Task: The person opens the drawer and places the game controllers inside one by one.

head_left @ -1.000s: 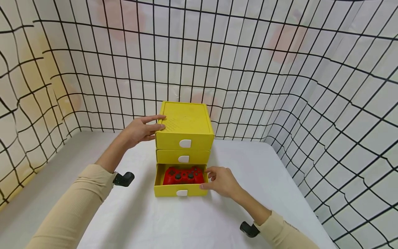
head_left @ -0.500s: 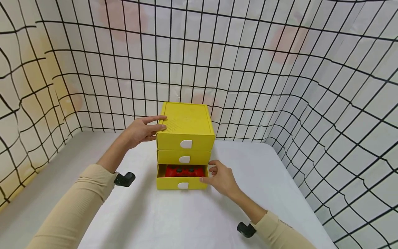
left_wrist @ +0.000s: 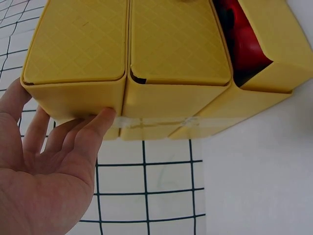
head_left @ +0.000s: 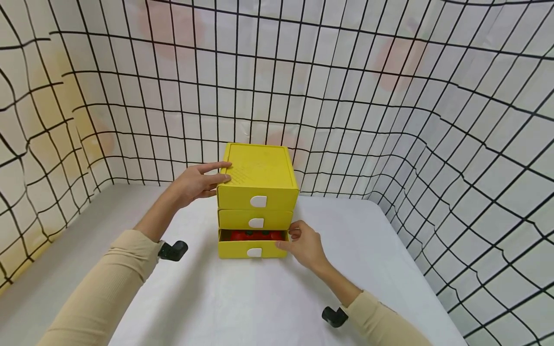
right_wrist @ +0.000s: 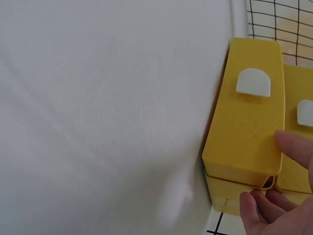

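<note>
A yellow drawer cabinet (head_left: 259, 166) stands on the white-covered table, with three stacked drawers and white tabs. Its bottom drawer (head_left: 235, 249) is partly pulled out; inside lies a red game controller (head_left: 270, 235), mostly hidden behind the drawer front. My left hand (head_left: 194, 185) rests on the cabinet's upper left, with fingers over the top edge and others along the side. My right hand (head_left: 306, 245) is at the drawer's right end. In the right wrist view the thumb (right_wrist: 293, 145) touches the front's edge, while the bent fingers (right_wrist: 250, 210) lie by the cabinet's side.
Black-lined white wall coverings (head_left: 329, 86) surround the table at the back and both sides. White cloth (head_left: 242, 302) covers the tabletop in front of the cabinet. Each wrist bears a black device, seen below the left sleeve (head_left: 173, 251) and beside the right sleeve (head_left: 363, 312).
The bottom drawer has slid back into the cabinet, hiding more of the red controller. My right hand has moved away from me with it. The left hand has stayed on the cabinet.
</note>
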